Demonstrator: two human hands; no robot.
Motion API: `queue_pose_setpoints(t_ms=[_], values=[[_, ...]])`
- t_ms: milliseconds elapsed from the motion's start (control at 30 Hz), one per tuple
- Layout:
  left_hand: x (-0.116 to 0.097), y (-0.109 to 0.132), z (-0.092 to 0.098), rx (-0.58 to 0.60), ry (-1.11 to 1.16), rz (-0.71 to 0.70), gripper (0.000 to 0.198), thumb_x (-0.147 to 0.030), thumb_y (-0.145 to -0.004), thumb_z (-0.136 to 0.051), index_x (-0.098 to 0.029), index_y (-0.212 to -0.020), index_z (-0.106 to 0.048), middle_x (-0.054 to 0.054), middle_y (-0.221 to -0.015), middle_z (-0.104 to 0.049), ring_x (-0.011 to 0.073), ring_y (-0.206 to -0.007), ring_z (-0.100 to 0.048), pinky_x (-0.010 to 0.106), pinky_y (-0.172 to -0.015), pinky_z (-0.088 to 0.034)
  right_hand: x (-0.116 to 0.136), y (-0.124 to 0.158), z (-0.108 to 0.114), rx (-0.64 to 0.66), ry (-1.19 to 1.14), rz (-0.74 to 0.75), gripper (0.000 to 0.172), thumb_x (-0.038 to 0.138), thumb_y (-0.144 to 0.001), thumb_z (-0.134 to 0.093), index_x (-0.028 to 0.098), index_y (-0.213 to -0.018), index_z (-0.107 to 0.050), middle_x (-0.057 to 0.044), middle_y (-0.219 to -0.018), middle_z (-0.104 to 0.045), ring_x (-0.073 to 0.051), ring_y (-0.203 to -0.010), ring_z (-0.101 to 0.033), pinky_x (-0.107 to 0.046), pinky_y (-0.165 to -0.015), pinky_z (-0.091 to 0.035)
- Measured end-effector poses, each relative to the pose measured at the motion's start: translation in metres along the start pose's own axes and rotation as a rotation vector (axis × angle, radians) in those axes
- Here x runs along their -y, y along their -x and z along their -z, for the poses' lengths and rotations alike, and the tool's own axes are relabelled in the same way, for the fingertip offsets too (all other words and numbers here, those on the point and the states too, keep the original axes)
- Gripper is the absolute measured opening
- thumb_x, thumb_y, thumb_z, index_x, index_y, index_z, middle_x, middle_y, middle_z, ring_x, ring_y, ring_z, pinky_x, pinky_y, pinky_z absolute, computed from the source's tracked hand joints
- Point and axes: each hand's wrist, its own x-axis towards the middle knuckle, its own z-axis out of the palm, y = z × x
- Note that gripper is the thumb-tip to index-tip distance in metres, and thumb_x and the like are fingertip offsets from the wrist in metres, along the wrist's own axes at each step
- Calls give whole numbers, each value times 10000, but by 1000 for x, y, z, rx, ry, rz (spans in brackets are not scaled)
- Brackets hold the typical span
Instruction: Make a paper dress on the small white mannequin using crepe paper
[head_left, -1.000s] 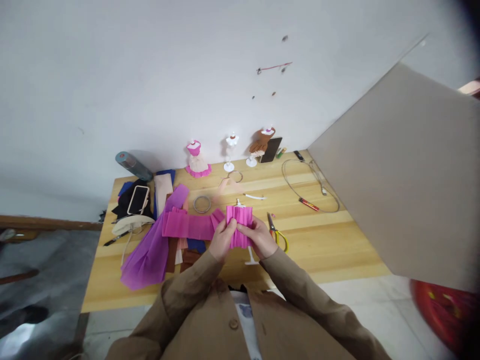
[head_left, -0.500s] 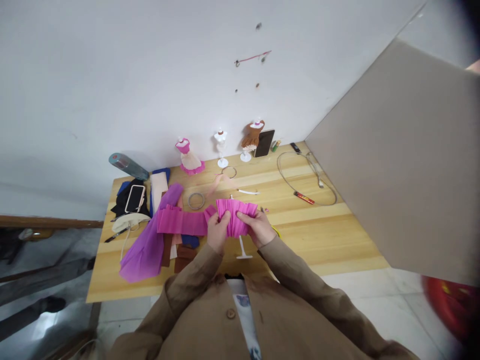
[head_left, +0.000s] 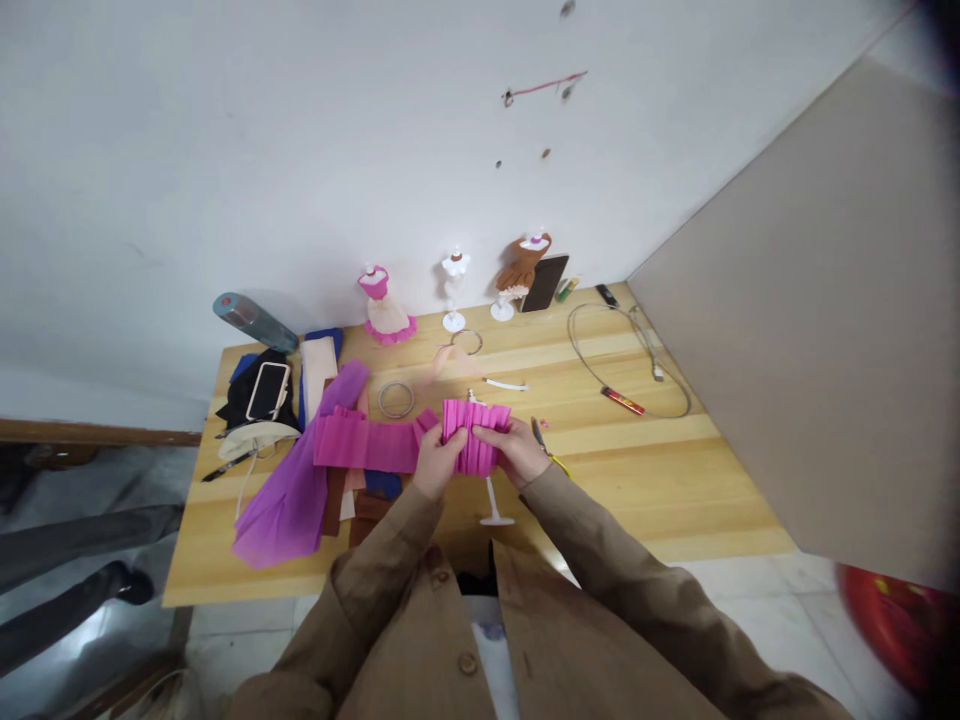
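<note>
Between my two hands is a pleated piece of pink crepe paper (head_left: 474,462), bunched into narrow upright folds. My left hand (head_left: 436,462) pinches its left side, thumb in front. My right hand (head_left: 519,450) grips the right side with the thumb pressed on the folds. Behind the paper stands a small white mannequin stand (head_left: 496,520); its foot shows below and its neck tip above, the body hidden. A flat length of pink crepe paper (head_left: 382,447) stretches left from my left hand over a purple crepe sheet (head_left: 289,510). Yellow-handled pliers (head_left: 556,462) lie beside my right wrist.
Three mini mannequins line the wall: one in a pink dress (head_left: 386,310), one bare white (head_left: 454,290), one in brown (head_left: 519,270). Wire coils (head_left: 396,400), a looped cable (head_left: 577,345), a red lighter-like stick (head_left: 622,401), a phone (head_left: 268,391) and a bottle (head_left: 255,320) share the table.
The pink paper is squeezed into a narrower, tighter bunch, my hands closer together. The view has shifted slightly, and more of the pliers shows.
</note>
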Motion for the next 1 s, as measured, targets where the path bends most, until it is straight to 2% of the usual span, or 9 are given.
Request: queue_pose_setpoints(t_ms=[133, 300, 467, 600, 700, 867, 933, 1000], values=[[6, -12, 4, -11, 35, 26, 359, -345, -613, -859, -126, -885, -775, 73, -839, -761, 195, -779, -677, 344, -802, -527, -5, -12, 1, -32, -20, -1, 360, 290, -457, -957, 178, -722, -740, -55, -721, -781, -294, -841, -747, -431, -810, -569], [8, -21, 4, -16, 66, 65, 379, -336, -558, -894, -119, -845, -775, 66, -787, -755, 201, -757, -684, 348, -786, -532, -13, -19, 0, -65, -41, 31, 373, 279, -441, -962, 178, -723, -739, -49, -739, -784, -289, -854, -748, -428, -833, -568], [4, -23, -1, -30, 131, 82, 431, -390, -551, -904, -117, -847, -749, 84, -813, -760, 215, -778, -702, 371, -805, -539, -14, -22, -1, -82, -64, 53, 401, 333, -451, -959, 176, -753, -747, -55, -718, -780, -306, -856, -750, -440, -807, -578], [4, -23, -5, 0, 164, 88, 494, -358, -526, -926, -114, -920, -756, 94, -875, -770, 224, -814, -712, 390, -847, -545, -13, -27, 2, -102, -66, 53, 409, 330, -428, -971, 179, -729, -739, -53, -702, -775, -311, -853, -748, -447, -803, -583], [11, -26, -7, -13, 187, 98, 531, -341, -504, -938, -117, -947, -752, 94, -913, -774, 224, -837, -713, 399, -881, -543, -14, -30, 6, -104, -61, 34, 414, 352, -439, -969, 179, -734, -737, -61, -718, -778, -312, -860, -746, -446, -800, -582], [30, -36, -5, -43, 203, 142, 563, -409, -513, -936, -115, -952, -743, 101, -913, -770, 223, -838, -715, 399, -876, -545, -23, -38, 21, -98, -18, -19, 483, 359, -426, -977, 159, -799, -744, -61, -710, -771, -303, -831, -744, -431, -775, -578], [35, -38, -3, -19, 192, 173, 571, -400, -508, -943, -116, -963, -750, 106, -927, -771, 231, -855, -718, 403, -888, -543, -29, -44, 29, -109, 13, -37, 437, 376, -531, -952, 148, -833, -734, -53, -745, -769, -269, -809, -739, -406, -760, -582], [40, -39, -1, 20, 176, 214, 575, -368, -494, -956, -113, -972, -760, 112, -930, -773, 237, -859, -719, 413, -898, -543, -36, -50, 36, -126, 48, -56, 323, 395, -757, -836, 135, -905, -712, -42, -833, -758, -205, -795, -723, -371, -751, -589]])
